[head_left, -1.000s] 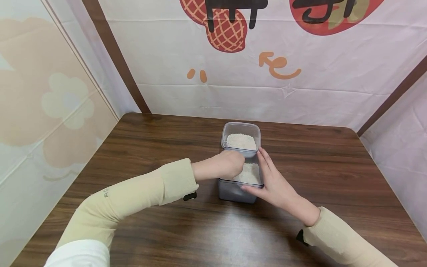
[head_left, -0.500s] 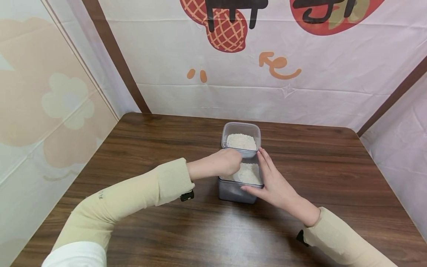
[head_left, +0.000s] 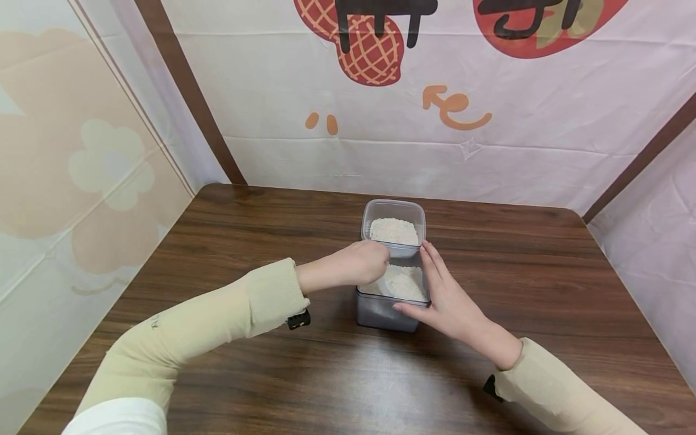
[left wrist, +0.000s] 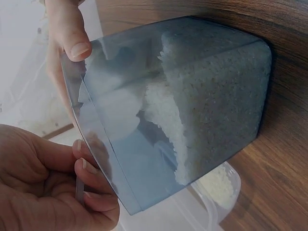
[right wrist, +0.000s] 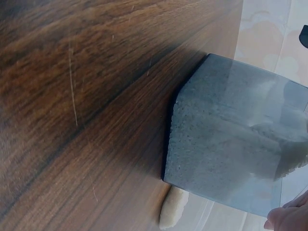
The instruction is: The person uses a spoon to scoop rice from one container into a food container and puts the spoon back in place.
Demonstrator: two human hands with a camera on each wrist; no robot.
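Note:
A tall blue-grey clear box (head_left: 387,312) holding white rice (head_left: 409,283) stands on the table. My left hand (head_left: 363,263) is over its left rim and grips the thin translucent handle (left wrist: 80,190) of a scoop. The clear scoop (head_left: 387,284) is inside the box at the rice; its outline is faint through the wall. My right hand (head_left: 443,294) holds the box at its right side, with the thumb on the front rim and the fingers along the side. Behind it sits a smaller clear container (head_left: 370,211) with a heap of rice (head_left: 394,231) in it.
The dark wood table (head_left: 261,223) extends around both containers. A printed cloth backdrop (head_left: 380,163) hangs behind its far edge, with more cloth at the left and right sides.
My left hand has drawn a little to the left over the box, and more of the scoop and the rice shows. My right hand and both containers have stayed in place.

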